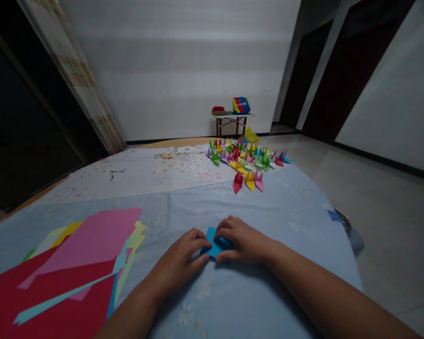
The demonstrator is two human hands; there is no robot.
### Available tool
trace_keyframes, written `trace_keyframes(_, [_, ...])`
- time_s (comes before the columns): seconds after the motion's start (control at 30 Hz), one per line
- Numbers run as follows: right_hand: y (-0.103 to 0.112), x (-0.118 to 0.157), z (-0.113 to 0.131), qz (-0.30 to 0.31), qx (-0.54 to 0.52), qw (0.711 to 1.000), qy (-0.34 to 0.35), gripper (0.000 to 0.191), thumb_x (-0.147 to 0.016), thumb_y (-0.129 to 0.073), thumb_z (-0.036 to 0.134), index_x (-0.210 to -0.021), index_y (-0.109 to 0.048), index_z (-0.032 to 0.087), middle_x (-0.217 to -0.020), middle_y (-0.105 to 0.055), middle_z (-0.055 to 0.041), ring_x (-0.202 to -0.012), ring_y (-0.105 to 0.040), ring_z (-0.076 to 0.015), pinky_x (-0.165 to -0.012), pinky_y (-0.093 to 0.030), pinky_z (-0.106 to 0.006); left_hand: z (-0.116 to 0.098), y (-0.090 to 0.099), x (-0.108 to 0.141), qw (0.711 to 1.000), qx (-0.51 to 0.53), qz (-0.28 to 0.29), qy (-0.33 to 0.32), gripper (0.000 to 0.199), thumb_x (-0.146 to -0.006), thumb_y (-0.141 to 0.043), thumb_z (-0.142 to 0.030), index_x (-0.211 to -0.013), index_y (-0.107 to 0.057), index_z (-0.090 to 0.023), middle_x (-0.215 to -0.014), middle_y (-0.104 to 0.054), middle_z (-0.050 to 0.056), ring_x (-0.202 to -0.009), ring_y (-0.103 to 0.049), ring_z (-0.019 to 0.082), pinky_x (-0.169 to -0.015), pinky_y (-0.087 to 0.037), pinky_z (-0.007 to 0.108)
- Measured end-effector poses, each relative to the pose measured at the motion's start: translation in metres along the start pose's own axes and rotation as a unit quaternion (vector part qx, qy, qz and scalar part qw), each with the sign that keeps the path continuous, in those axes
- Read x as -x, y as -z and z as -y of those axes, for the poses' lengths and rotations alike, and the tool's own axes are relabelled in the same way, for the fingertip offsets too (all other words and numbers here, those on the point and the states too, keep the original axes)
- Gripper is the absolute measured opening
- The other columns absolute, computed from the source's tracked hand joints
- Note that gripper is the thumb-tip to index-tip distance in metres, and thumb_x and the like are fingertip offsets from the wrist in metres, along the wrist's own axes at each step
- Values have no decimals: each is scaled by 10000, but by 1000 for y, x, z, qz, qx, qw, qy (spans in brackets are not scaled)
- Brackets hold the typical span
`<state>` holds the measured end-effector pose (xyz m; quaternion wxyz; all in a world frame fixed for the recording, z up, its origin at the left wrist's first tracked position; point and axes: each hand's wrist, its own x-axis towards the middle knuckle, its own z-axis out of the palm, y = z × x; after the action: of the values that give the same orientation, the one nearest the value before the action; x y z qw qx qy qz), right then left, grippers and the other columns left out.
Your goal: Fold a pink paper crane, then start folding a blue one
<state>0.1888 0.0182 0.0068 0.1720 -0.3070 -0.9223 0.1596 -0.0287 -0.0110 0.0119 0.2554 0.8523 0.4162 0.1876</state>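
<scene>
A small piece of folded blue paper (211, 233) lies on the blue floral tablecloth (289, 292) in front of me. My left hand (187, 252) holds its left edge, with thumb and fingers curled at the near left corner. On the other side, my right hand (240, 240) grips the paper's right part between thumb and curled fingers. The right fingers cover part of the sheet, so its exact fold cannot be made out. Farther off stand a red paper crane (238, 182), a yellow paper crane (249, 181) and a pink paper crane (258, 180) in a row.
Stacked coloured paper sheets (92, 235) and a pale blue strip (67, 296) lie at left. Behind the row, many paper cranes (247, 155) crowd the table's far right. A small side table (233, 116) with a colourful box (241, 105) stands by the wall.
</scene>
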Motion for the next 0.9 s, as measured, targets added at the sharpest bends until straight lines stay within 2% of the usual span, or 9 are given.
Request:
trace_keyframes(0.13, [3, 1, 3, 15, -5, 1000, 7, 564, -657, -610, 590, -1064, -579, 201, -1035, -539, -89, -955, -450, -220, -832, -369, -351, -1, 5, 1, 999, -41, 6, -21, 193, -836, -489, -265, -977, -621, -267, -1050, -546, 29, -975, -503, 172, -861, -404, 318])
trace_keyframes(0.3, [6, 0, 7, 30, -3, 1000, 5, 529, -672, -619, 550, -1070, -579, 204, -1063, -537, -90, -972, -447, -227, -850, -358, -362, -6, 4, -2, 991, -113, 20, -62, 190, -867, -453, -280, -935, -630, -262, -962, -609, 27, -925, -508, 185, -818, -385, 335])
trace_keyframes(0.5, [6, 0, 8, 28, -4, 1000, 5, 440, -678, -635, 507, -984, -595, 194, -1038, -549, -81, -966, -444, -219, -842, -361, -355, -12, 3, -4, 986, -152, 25, -61, 173, -854, -453, -217, -919, -612, -240, -891, -618, 26, -871, -518, 187, -777, -371, 331])
trace_keyframes(0.67, [4, 2, 7, 32, -4, 999, 6, 271, -716, -618, 441, -868, -635, 217, -1071, -535, -58, -973, -439, -215, -846, -353, -364, -5, 4, -2, 995, -95, 1, -41, 275, -763, -483, -86, -942, -614, -248, -948, -614, 20, -919, -515, 181, -837, -367, 335])
trace_keyframes(0.9, [7, 3, 8, 46, -16, 999, -4, 217, -752, -593, 424, -863, -660, 250, -1117, -512, -58, -1004, -436, -223, -866, -340, -388, 14, 1, -6, 999, 42, -18, 29, 177, -802, -510, -203, -924, -634, -239, -919, -637, 13, -893, -555, 159, -839, -415, 303])
